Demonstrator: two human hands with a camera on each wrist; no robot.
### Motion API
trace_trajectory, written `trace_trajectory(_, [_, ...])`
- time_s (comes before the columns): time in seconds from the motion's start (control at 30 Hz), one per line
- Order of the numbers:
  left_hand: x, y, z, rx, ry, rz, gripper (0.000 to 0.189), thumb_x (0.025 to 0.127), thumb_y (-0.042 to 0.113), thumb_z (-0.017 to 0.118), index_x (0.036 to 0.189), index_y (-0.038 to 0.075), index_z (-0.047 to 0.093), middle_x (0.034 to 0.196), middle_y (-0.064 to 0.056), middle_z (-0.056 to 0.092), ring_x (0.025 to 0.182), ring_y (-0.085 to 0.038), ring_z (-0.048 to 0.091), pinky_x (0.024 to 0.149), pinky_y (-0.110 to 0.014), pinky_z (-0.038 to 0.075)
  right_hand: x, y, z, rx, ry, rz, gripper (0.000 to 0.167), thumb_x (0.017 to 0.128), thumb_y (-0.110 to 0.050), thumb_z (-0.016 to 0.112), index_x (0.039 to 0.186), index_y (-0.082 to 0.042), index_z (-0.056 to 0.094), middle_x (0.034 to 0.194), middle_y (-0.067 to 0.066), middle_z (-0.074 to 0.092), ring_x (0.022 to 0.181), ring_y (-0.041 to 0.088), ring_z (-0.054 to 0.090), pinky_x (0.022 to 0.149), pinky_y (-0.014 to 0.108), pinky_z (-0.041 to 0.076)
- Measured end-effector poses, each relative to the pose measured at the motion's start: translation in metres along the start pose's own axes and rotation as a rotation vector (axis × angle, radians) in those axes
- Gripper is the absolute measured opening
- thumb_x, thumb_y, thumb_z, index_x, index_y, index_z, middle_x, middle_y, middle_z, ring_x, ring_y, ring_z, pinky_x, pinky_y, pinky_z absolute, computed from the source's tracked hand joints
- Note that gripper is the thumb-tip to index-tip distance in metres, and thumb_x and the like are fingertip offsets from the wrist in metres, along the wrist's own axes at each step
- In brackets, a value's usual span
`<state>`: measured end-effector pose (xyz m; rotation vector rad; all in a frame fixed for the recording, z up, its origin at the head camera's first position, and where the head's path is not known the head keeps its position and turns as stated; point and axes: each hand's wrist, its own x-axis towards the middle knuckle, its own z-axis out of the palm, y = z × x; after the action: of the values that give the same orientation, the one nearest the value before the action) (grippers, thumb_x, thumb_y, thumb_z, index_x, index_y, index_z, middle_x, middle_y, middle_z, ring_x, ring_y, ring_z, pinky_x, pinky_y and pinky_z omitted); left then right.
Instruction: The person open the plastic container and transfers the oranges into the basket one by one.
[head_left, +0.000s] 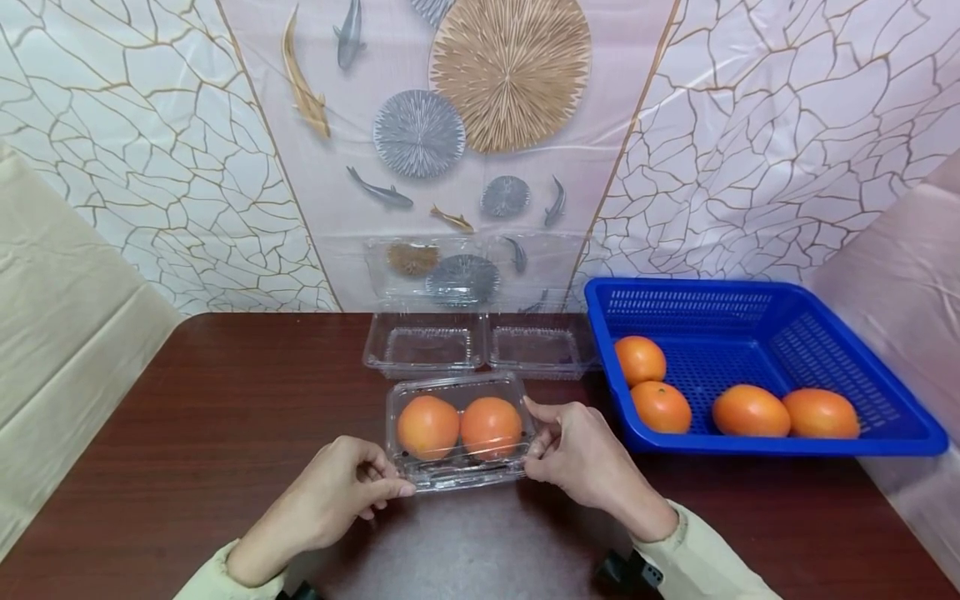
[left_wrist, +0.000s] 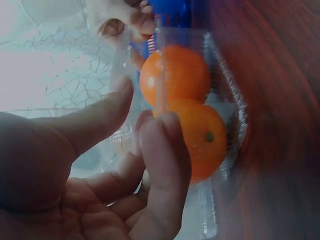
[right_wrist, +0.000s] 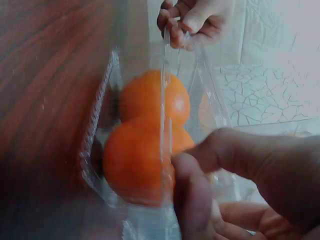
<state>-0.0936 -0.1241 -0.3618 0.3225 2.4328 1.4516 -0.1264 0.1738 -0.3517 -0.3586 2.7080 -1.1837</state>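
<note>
A clear plastic clamshell container (head_left: 468,479) lies on the table in front of me with two oranges (head_left: 427,427) side by side in it. Its lid slants above the rim in both wrist views, not flat against it. My left hand (head_left: 337,496) holds the front left corner; in the left wrist view the fingers (left_wrist: 165,155) are curled at the rim and the thumb is at the lid. On the right side, my right hand (head_left: 585,458) pinches the container's edge between thumb and fingers, as the right wrist view also shows near the closer orange (right_wrist: 135,160).
Behind the container stand two open clear clamshells, one on the left (head_left: 423,354) and one on the right (head_left: 540,354), lids raised against the patterned backdrop (head_left: 510,200). A blue basket (head_left: 750,446) with several oranges (head_left: 750,410) stands at the right on the brown table (head_left: 247,392).
</note>
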Motion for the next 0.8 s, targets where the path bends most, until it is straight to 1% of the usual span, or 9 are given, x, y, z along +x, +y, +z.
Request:
trace_trajectory(0.1, [-0.001,0.001,-0.003,0.014,-0.008,0.012,0.025,0.089,0.023,0.080,0.081,0.001,0.070,0.073,-0.006,0.068,0.058,-0.016,0.062,0.050,-0.030,0.059,0.000,0.000,-0.003,0.005,-0.033,-0.002,0.071,0.074,0.002,0.077,0.142,0.003,0.056,0.066,-0.007,0.064,0.061,0.009,0.058,0.054,0.015,0.045])
trace_trajectory(0.2, [-0.002,0.002,-0.006,0.050,0.003,0.027,0.026,0.091,0.026,0.079,0.081,0.004,0.070,0.076,-0.006,0.070,0.056,-0.017,0.062,0.050,-0.028,0.057,-0.001,-0.001,-0.005,0.019,-0.067,-0.005,0.074,0.076,0.001,0.078,0.145,0.005,0.052,0.068,-0.006,0.065,0.063,0.012,0.060,0.054,0.016,0.047])
trace_trajectory(0.3, [-0.002,0.003,-0.010,0.110,0.036,0.046,0.028,0.091,0.032,0.077,0.080,0.008,0.070,0.074,-0.003,0.069,0.056,-0.011,0.060,0.050,-0.023,0.053,-0.001,-0.001,-0.005,0.030,-0.072,-0.009,0.074,0.078,-0.001,0.080,0.146,0.005,0.051,0.070,-0.005,0.066,0.064,0.013,0.062,0.055,0.017,0.051])
trace_trajectory(0.37, [-0.002,0.004,-0.011,0.139,0.056,0.060,0.028,0.091,0.034,0.077,0.080,0.010,0.070,0.073,-0.002,0.067,0.056,-0.006,0.057,0.050,-0.021,0.050,-0.001,-0.001,-0.006,0.039,-0.065,-0.005,0.072,0.079,-0.002,0.080,0.145,0.005,0.052,0.072,-0.004,0.067,0.065,0.014,0.063,0.055,0.019,0.053])
trace_trajectory(0.47, [-0.002,0.005,-0.013,0.169,0.089,0.080,0.024,0.092,0.033,0.076,0.082,0.013,0.070,0.071,0.000,0.066,0.056,-0.002,0.054,0.049,-0.020,0.049,0.000,-0.001,-0.006,0.038,-0.045,-0.010,0.071,0.083,-0.007,0.081,0.147,0.003,0.051,0.073,-0.004,0.067,0.064,0.013,0.063,0.055,0.020,0.054])
trace_trajectory(0.57, [-0.002,0.006,-0.013,0.176,0.117,0.086,0.019,0.093,0.030,0.076,0.086,0.013,0.069,0.074,0.000,0.066,0.059,-0.003,0.055,0.050,-0.020,0.049,0.000,-0.002,-0.006,0.024,-0.021,-0.024,0.073,0.086,-0.012,0.081,0.150,-0.002,0.048,0.076,-0.004,0.067,0.065,0.011,0.062,0.056,0.020,0.055])
trace_trajectory(0.63, [-0.001,0.007,-0.013,0.179,0.136,0.084,0.016,0.094,0.027,0.075,0.089,0.013,0.069,0.076,-0.001,0.067,0.062,-0.004,0.057,0.053,-0.019,0.051,0.000,-0.002,-0.006,0.014,-0.007,-0.046,0.077,0.087,-0.014,0.081,0.153,-0.005,0.044,0.080,-0.005,0.068,0.066,0.010,0.063,0.057,0.020,0.056])
trace_trajectory(0.8, [0.001,0.006,-0.011,0.196,0.172,0.069,0.009,0.093,0.020,0.076,0.092,0.015,0.069,0.079,0.003,0.067,0.070,-0.006,0.060,0.063,-0.019,0.053,0.001,0.000,-0.004,0.000,0.021,-0.099,0.083,0.087,-0.014,0.080,0.158,-0.011,0.037,0.095,0.000,0.071,0.070,0.007,0.064,0.063,0.020,0.057])
